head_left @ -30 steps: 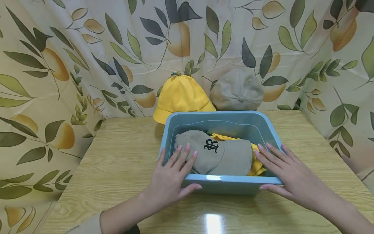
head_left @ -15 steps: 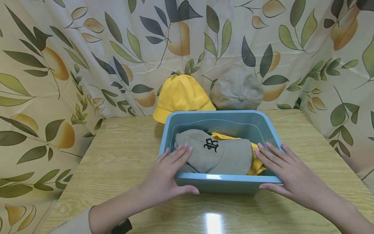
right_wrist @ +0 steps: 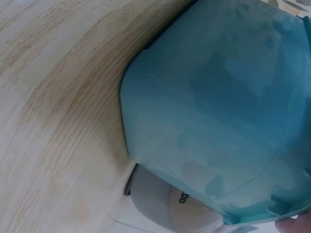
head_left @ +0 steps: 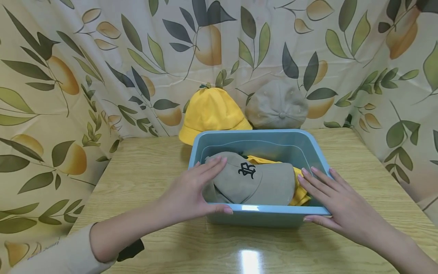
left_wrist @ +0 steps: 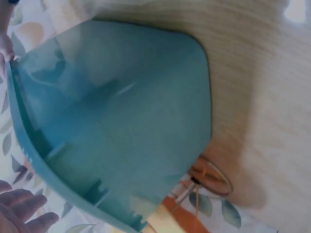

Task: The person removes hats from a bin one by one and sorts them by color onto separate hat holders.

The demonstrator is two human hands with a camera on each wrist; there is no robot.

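A blue plastic bin (head_left: 253, 219) stands on the wooden table. Inside it lies a grey cap (head_left: 273, 182) with a black letter on the front, on top of a yellow cloth hat (head_left: 302, 192). My left hand (head_left: 195, 188) reaches over the bin's front left corner, fingers straight above the cap's crown, thumb along the front rim. In the left wrist view, the left hand's fingers (left_wrist: 22, 211) are spread just outside the rim. My right hand (head_left: 343, 207) rests at the front right corner, fingers straight across the rim and thumb against the front wall.
Behind the bin, a yellow hat (head_left: 213, 110) with a small green stem and a grey cap (head_left: 278, 104) stand against the leaf-and-fruit patterned curtain (head_left: 143, 49). The wooden table (head_left: 147, 163) stretches to both sides of the bin.
My left hand has turned and shifted slightly up and back at the front left corner, its fingers now closer together and pointing more to the right. My right hand and the bin stay put.
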